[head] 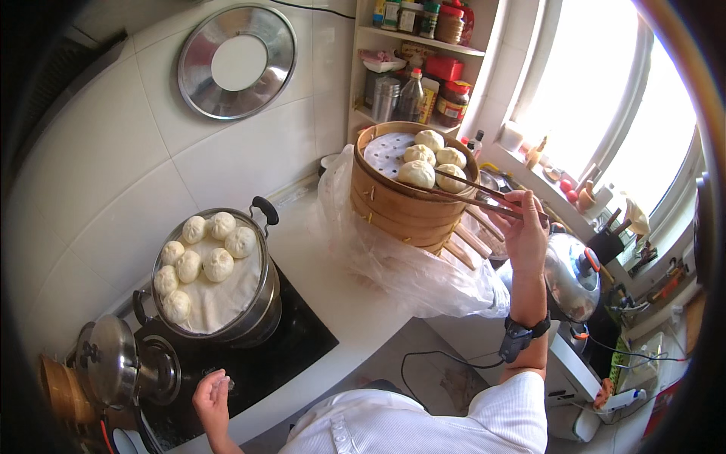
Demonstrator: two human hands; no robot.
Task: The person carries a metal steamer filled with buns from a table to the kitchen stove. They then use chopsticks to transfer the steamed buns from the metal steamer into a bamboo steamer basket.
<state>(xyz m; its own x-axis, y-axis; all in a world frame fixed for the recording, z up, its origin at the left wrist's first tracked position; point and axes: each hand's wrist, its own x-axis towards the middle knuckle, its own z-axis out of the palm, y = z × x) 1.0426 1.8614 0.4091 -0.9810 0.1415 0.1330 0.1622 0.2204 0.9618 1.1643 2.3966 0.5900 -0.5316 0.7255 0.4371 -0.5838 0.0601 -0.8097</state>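
My right hand (524,230) holds a pair of long dark chopsticks (479,200) over the top tier of a round bamboo steamer (405,213). Their tips reach the nearest steamed buns (417,173); whether they pinch one I cannot tell. Several pleated buns sit at the steamer's right side, while perforated white paper (388,150) lies bare at its left. Over the black cooktop (255,369), my left hand (211,400) is loosely half curled, with nothing visible in it. Beyond it, a steel steamer pot (275,303) carries several more buns (218,265) on a white cloth (227,298).
Crumpled clear plastic (385,272) surrounds the bamboo steamer on the white counter (317,249). A lidded steel pot (110,357) stands left on the cooktop. A round steel lid (278,51) is on the tiled wall. At right is a domed pot lid (570,278); a cable (437,353) runs from my wrist.
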